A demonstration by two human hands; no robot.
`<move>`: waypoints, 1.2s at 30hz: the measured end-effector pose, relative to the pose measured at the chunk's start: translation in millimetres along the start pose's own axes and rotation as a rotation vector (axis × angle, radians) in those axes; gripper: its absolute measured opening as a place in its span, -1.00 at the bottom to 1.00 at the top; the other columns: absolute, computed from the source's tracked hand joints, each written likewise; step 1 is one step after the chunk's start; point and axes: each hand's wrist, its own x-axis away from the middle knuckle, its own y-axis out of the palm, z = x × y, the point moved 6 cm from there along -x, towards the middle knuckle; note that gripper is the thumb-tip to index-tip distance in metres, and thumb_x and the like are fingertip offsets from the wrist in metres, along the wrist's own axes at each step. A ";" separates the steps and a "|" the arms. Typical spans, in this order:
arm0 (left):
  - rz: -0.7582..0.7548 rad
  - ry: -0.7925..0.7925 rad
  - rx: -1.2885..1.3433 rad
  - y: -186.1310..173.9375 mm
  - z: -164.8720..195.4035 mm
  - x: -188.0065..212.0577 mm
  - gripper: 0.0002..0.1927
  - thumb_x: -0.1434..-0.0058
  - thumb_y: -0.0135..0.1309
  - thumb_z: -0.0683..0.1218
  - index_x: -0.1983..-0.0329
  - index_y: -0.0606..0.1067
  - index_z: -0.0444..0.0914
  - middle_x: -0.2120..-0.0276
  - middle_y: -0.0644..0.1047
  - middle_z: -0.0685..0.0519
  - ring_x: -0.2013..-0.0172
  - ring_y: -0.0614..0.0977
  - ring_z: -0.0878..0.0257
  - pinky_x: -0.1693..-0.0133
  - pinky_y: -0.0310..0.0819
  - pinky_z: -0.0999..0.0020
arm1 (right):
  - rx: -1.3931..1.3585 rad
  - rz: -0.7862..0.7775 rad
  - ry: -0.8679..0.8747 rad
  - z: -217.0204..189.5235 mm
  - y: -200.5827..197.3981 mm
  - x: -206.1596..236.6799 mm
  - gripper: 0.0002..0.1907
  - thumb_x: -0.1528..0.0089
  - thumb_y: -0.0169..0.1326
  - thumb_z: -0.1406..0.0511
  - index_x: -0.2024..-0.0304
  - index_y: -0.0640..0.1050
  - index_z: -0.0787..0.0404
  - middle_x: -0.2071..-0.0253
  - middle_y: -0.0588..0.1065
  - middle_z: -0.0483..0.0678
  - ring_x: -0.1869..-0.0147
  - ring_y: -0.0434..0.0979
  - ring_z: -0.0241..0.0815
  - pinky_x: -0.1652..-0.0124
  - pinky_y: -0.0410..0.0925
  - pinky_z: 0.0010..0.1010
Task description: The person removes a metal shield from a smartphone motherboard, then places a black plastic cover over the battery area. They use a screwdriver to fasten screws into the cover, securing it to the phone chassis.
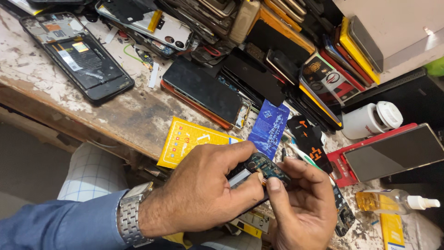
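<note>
- Your left hand, with a silver metal link wristwatch and a blue shirt sleeve at the wrist, reaches in from the lower left, fingers curled closed around a small dark teal phone circuit board.
- Your right hand comes up from the bottom edge, thumb and forefinger pinched onto the same board from the right side, the remaining fingers cupped loosely beneath it.
- The board sits between both hands, held just above the near edge of the worn, paint-flecked wooden workbench, at lower centre of the view.
- Just beyond your left hand lies a flat yellow printed card packet, and beside it a blue printed card.
- At far left on the bench lies an opened black phone with its back removed.
- Along the back, a heap of stacked dark phone screens and frames runs across the bench.
- To the right lie a white plastic lidded jar on its side, a red tray carrying a dark glass phone screen, and a clear plastic bottle of amber liquid with a white nozzle lying flat.
</note>
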 end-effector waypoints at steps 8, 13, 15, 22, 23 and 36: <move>0.002 0.076 -0.128 3.4 -2.6 2.8 -0.73 -0.18 0.14 0.03 0.42 0.43 -0.26 0.60 0.48 -0.12 0.47 0.61 -0.14 0.47 0.37 0.00 | -0.060 -0.034 0.088 5.7 -0.6 -3.6 -0.61 -0.17 0.13 0.62 -0.06 0.47 0.46 0.00 0.54 0.16 -0.08 0.58 -0.16 -0.08 0.46 -0.35; -0.014 0.164 -0.117 3.6 -2.7 3.6 -0.76 -0.21 0.11 0.00 0.33 0.44 -0.28 0.52 0.52 -0.14 0.41 0.61 -0.17 0.43 0.39 -0.03 | -0.074 -0.070 0.154 8.3 -5.6 -7.3 -0.60 -0.14 0.14 0.63 -0.04 0.47 0.46 0.00 0.54 0.14 -0.07 0.58 -0.16 -0.06 0.47 -0.33; -0.062 0.135 -0.111 4.9 -5.7 3.7 -0.76 -0.22 0.10 0.00 0.33 0.44 -0.28 0.53 0.52 -0.15 0.42 0.61 -0.17 0.42 0.40 -0.04 | -0.067 -0.094 0.185 9.1 -7.7 -8.6 -0.59 -0.11 0.14 0.63 -0.03 0.47 0.45 0.01 0.54 0.12 -0.07 0.58 -0.17 -0.05 0.47 -0.33; -0.119 0.127 -0.139 5.7 -6.2 4.2 -0.76 -0.24 0.06 0.01 0.24 0.47 -0.27 0.52 0.54 -0.17 0.39 0.61 -0.20 0.39 0.41 -0.11 | -0.098 -0.094 0.137 10.0 -11.9 -7.2 -0.61 -0.15 0.15 0.63 -0.04 0.48 0.47 0.00 0.54 0.16 -0.06 0.58 -0.15 -0.07 0.47 -0.35; -0.114 0.132 -0.135 5.7 -5.6 4.2 -0.76 -0.24 0.06 0.01 0.23 0.47 -0.28 0.52 0.54 -0.17 0.39 0.61 -0.20 0.38 0.41 -0.11 | -0.067 -0.084 0.111 9.0 -12.7 -6.4 -0.61 -0.15 0.15 0.63 -0.04 0.48 0.46 0.00 0.54 0.15 -0.06 0.58 -0.16 -0.08 0.47 -0.36; -0.006 0.205 -0.178 11.2 2.1 8.6 -0.73 -0.21 0.11 0.02 0.31 0.43 -0.28 0.56 0.51 -0.11 0.47 0.60 -0.16 0.46 0.40 -0.07 | 0.162 -0.002 0.005 -4.0 -11.5 6.5 -0.62 -0.19 0.15 0.60 -0.05 0.44 0.39 0.03 0.56 0.13 -0.02 0.61 -0.20 -0.03 0.50 -0.43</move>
